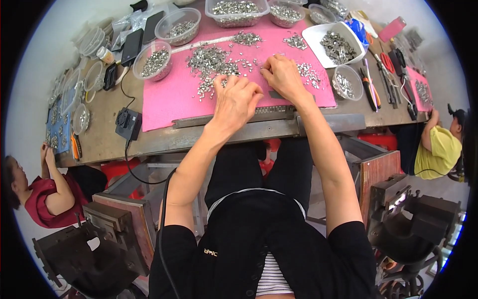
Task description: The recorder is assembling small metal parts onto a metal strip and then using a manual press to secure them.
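Small shiny metal pieces (211,61) lie in a loose heap on a pink mat (164,107). My left hand (236,98) is closed, its bent fingers down at the near edge of the heap; what its fingertips hold is hidden. To its right, my right hand (283,75) is closed in a pinch above the mat, between the heap and a smaller scatter of pieces (309,75). Anything in that pinch is too small to make out. Just below both hands, a dark metal strip with a row of slots (271,111) runs along the mat's front edge.
Tubs of metal pieces stand around the mat: a round tub (153,61), a rectangular tub (236,14), a white tray (332,45). Pliers (369,89) lie right. A black power adapter (128,124) trails a cord beside my left arm. Co-workers sit at both sides.
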Available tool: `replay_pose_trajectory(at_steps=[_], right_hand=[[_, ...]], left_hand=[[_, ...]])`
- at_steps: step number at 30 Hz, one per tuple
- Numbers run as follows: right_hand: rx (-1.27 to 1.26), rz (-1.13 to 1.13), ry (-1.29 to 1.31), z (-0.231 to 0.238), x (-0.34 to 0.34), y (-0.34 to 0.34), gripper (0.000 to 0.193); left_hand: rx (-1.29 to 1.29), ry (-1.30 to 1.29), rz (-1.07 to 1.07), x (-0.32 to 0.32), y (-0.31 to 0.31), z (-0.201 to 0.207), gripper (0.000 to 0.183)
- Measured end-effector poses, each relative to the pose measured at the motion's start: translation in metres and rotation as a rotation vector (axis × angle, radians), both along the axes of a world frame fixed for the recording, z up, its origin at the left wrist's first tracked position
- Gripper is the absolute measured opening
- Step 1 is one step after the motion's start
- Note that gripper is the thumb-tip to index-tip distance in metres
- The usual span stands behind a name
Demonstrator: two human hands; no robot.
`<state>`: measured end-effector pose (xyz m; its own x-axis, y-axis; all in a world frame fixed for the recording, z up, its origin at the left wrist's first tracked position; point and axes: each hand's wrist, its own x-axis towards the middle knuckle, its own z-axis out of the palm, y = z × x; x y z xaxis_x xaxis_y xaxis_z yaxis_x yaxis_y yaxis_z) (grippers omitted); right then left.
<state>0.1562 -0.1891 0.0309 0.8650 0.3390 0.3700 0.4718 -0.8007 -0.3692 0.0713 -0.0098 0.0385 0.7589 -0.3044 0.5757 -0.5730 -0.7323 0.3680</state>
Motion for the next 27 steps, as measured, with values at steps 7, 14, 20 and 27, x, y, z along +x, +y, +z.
replay_pose_trajectory(at_steps=[7, 14, 20, 27], right_hand=[[0.034, -0.020, 0.052, -0.001, 0.004, -0.004, 0.021], [0.085, 0.051, -0.037, 0.004, -0.030, -0.016, 0.014], [0.292, 0.156, 0.113, 0.016, -0.092, -0.042, 0.005], [0.310, 0.168, -0.052, 0.000, -0.104, -0.043, 0.004]], left_hand=[[-0.089, 0.003, -0.088, -0.022, -0.032, -0.005, 0.010], [-0.162, -0.004, -0.078, -0.028, -0.033, -0.016, 0.010], [-0.160, -0.008, -0.021, -0.034, -0.027, -0.012, 0.013], [-0.125, -0.016, -0.004, -0.033, -0.041, -0.019, 0.018]])
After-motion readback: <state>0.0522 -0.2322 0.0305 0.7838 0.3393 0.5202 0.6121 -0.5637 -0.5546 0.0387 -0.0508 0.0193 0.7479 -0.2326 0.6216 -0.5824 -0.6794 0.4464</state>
